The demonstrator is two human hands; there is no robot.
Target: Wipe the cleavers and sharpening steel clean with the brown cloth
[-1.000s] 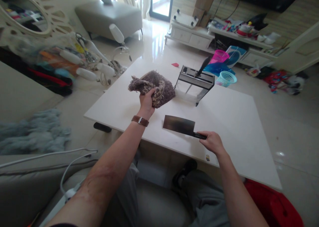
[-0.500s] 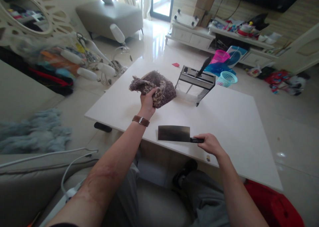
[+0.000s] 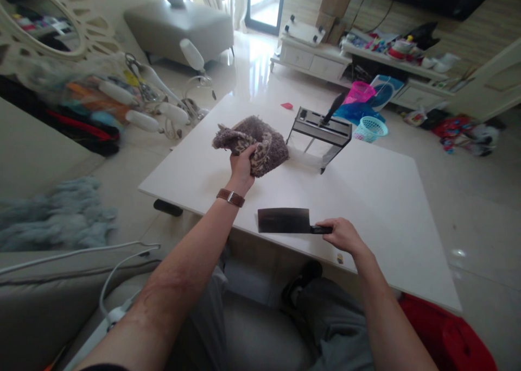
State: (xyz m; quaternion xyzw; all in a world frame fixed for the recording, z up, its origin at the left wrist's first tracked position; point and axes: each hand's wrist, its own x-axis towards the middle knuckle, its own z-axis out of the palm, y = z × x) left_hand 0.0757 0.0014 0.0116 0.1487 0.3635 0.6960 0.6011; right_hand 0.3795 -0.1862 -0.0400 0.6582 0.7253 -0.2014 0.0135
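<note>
My left hand [image 3: 243, 169] is closed around a bunched brown-and-cream shaggy cloth [image 3: 271, 145], held up above the white table [image 3: 374, 208]. In my right hand [image 3: 342, 234] is the black handle of a cleaver [image 3: 284, 220], its wide dark blade pointing left over the table's near edge. The cloth and the blade are apart. Beyond them a knife block [image 3: 319, 137] with clear sides and a dark top stands on the table, one black-handled knife [image 3: 334, 107] sticking up from its slot.
A small red object [image 3: 287, 106] lies on the table's far part. Behind the block are a light-blue basket [image 3: 371, 129] and a pink basket [image 3: 360, 92]. A lamp with white shades [image 3: 142, 121] stands left of the table. Something red [image 3: 443, 333] sits at the lower right.
The cleaver blade has tilted slightly, so its face looks darker and sits a little lower. My left hand and the cloth have barely shifted.
</note>
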